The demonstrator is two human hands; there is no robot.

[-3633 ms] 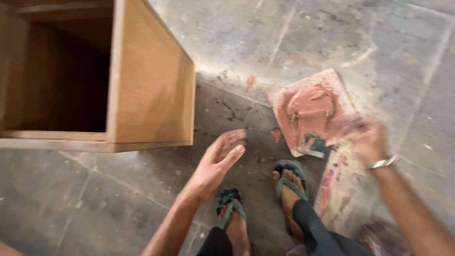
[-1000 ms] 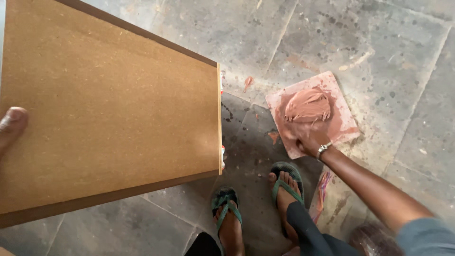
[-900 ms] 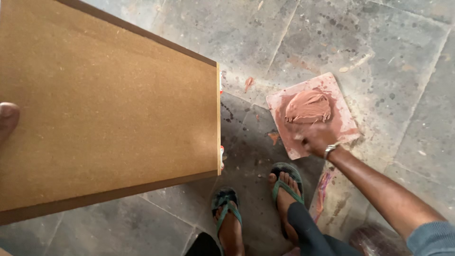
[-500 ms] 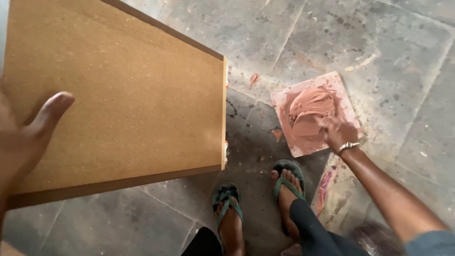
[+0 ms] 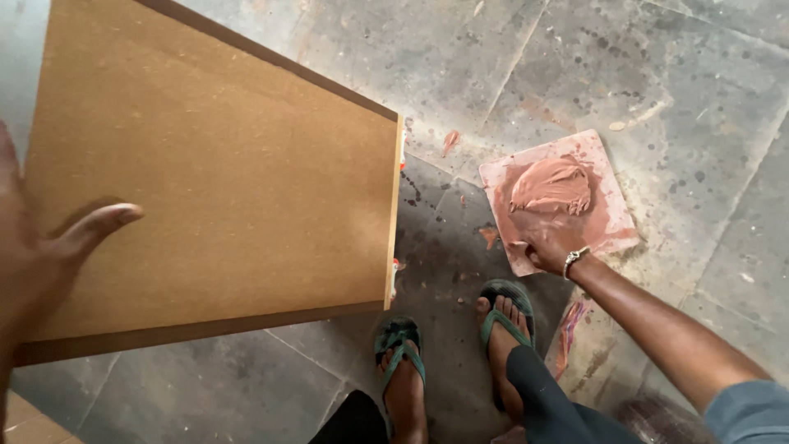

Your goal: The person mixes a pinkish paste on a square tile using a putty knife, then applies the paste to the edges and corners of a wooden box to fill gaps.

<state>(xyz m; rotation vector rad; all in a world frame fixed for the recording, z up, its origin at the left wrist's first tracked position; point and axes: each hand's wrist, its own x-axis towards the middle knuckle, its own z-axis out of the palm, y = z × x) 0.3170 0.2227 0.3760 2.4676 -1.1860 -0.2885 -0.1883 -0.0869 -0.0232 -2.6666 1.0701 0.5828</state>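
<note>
Brown board panel [image 5: 222, 189], long axis towards the floor tile [image 5: 612, 222], under flat left hand [image 5: 41, 255]; right hand [image 5: 546, 247] grip unclear.

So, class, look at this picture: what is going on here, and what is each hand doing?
A person stands on a stained stone floor in green sandals. The left hand lies spread on the flat brown fibreboard panel of a wooden cabinet. The right hand reaches down to a square tile that carries a mound of reddish-brown putty, its fingers at the edge of the mound.
</note>
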